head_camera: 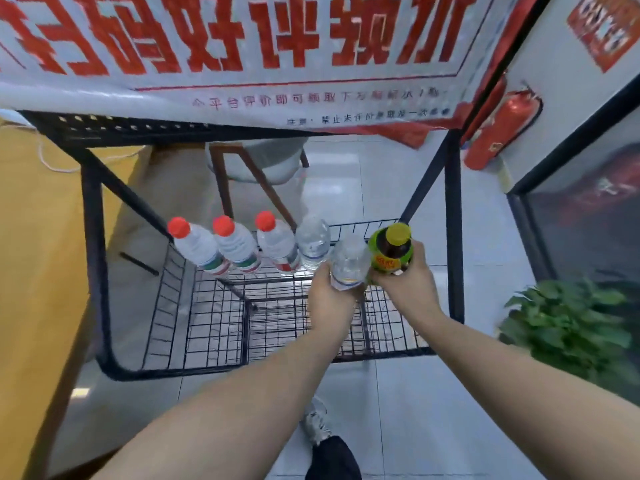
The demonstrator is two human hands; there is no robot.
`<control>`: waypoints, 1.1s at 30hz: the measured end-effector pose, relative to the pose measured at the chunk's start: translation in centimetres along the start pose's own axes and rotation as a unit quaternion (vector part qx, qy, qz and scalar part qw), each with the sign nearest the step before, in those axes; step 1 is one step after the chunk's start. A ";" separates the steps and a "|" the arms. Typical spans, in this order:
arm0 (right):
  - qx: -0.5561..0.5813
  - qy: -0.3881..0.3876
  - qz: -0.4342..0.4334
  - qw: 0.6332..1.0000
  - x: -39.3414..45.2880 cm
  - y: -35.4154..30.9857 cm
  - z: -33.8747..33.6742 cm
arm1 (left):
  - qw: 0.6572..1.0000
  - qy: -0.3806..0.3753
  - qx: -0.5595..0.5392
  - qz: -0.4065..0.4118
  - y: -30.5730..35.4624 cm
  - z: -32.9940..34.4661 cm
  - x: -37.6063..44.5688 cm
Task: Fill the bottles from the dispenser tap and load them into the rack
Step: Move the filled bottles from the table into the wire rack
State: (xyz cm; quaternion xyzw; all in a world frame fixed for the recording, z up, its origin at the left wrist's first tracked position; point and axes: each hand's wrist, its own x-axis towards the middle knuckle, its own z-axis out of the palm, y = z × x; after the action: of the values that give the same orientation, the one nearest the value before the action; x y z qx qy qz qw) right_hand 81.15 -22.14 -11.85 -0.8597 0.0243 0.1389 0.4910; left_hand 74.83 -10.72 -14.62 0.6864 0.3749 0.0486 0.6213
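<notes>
Black wire rack (214,327) fills the middle of your view, its mesh shelf low over the tiled floor, with a white banner (242,46) in red lettering hanging over its top edge. A yellow wall or panel (38,254) runs down the left side. A red fire extinguisher (498,129) leans on the wall past the rack's far right corner, and a green plant (571,323) sits on the floor just off the rack's right edge. A stool with wooden legs (256,168) stands behind the rack's far edge.

Along that far edge of the shelf you have three red-capped bottles (235,244) in a row, touching side to side, then a clear bottle (313,242) just right of them. Cap on that one is not readable.

Your left hand (329,296) is wrapped round a second clear bottle (349,259), fingers curled on its lower body, over the shelf's right half next to the row. Your right hand (405,285) is clamped on a green bottle with a yellow cap (393,249), dark liquid inside, touching the clear one on its right. Whether either bottle rests on the mesh cannot be told.

Your shoe (315,424) shows on the floor below the rack's near edge.
</notes>
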 end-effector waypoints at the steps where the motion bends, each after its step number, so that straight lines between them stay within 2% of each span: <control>1: 0.004 -0.002 0.004 1.000 0.8 0.3 0.2 | 1.000 0.004 -0.003 -0.009 0.0 0.8 0.7; 7: 0.053 0.042 0.043 0.997 4.0 2.0 1.9 | 0.998 0.055 0.026 -0.022 -0.9 4.5 4.5; 11: 0.090 0.059 0.072 0.992 5.0 3.0 3.0 | 0.994 0.086 0.073 0.005 -1.3 5.9 5.9; 17: 0.100 0.083 0.079 0.988 6.5 3.5 3.6 | 0.993 0.107 0.054 -0.001 -0.8 7.6 6.8; 26: 0.054 0.074 0.113 0.989 6.3 3.1 3.2 | 0.998 0.035 0.047 -0.032 0.2 6.5 6.6; 33: 0.062 0.088 0.124 0.986 4.6 1.8 3.4 | 0.998 -0.030 -0.017 -0.055 1.8 4.4 3.5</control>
State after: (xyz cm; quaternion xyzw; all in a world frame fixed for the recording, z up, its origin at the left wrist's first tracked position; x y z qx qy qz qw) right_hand 84.49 -19.72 -16.17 -0.8270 0.1824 0.1211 0.5178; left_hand 80.46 -12.17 -15.42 0.6553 0.3926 -0.0005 0.6454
